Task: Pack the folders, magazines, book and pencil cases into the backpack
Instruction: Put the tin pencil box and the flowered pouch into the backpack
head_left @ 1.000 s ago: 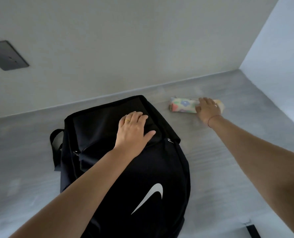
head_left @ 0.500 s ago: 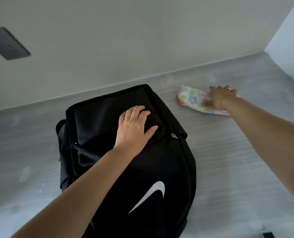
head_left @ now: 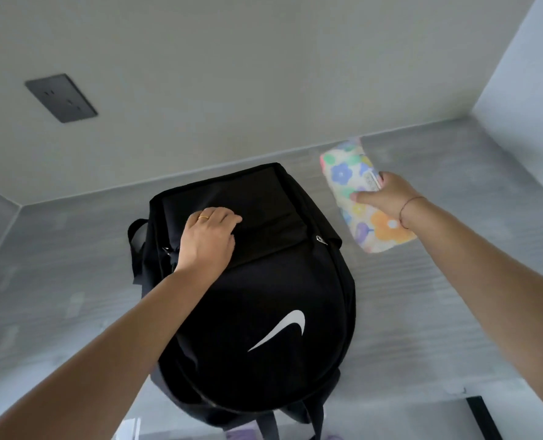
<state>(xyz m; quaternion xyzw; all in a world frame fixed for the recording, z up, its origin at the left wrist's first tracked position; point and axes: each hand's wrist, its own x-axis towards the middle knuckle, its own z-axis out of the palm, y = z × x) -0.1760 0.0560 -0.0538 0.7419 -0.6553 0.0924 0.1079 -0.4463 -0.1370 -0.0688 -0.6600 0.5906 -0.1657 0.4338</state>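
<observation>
Gripping floral pencil case in right hand, fingers curled round it; clutching top of black backpack with left hand, fingers bent.

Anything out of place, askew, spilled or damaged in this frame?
Nothing stands out. The backpack lies flat on the grey surface, intact, with the left hand curled on its upper panel. The right hand holds the floral pencil case tilted in the air beside it, simply held, not misplaced.
</observation>
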